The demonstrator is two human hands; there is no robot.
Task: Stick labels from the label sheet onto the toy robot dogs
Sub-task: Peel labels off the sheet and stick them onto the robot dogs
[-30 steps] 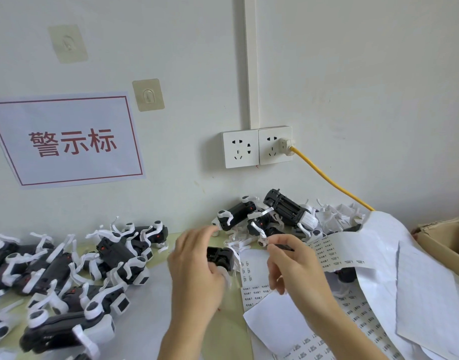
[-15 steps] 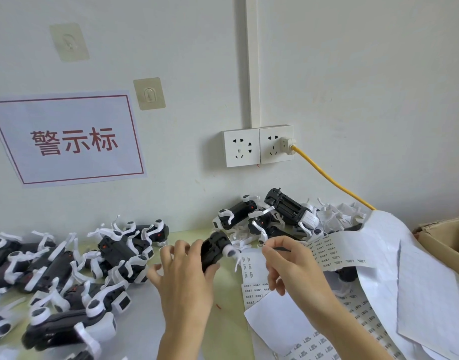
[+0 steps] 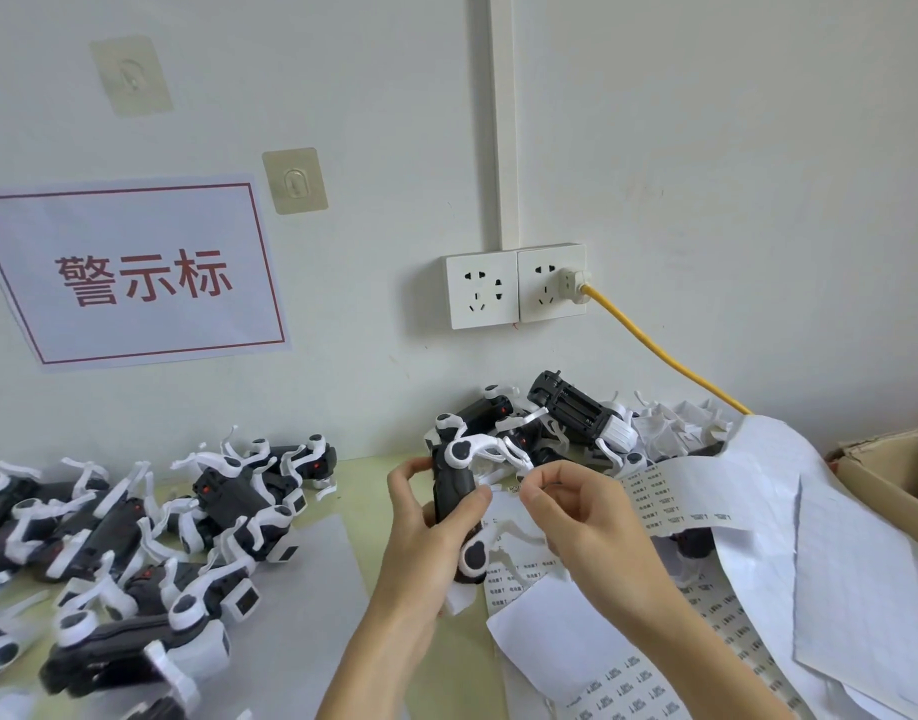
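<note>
The toy robot dog (image 3: 459, 504), held upright above the desk (image 3: 374, 475) in the left hand's (image 3: 420, 543) curled grip, looks light and rigid with thin, snappable legs, so its body suits gripping, while the right hand (image 3: 576, 517) pinches something small, probably a label.

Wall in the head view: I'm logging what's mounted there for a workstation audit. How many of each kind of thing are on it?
adhesive hooks: 2
socket plates: 2
paper sign: 1
cable conduit: 1
yellow cable, plugged in: 1
Total: 7
</note>
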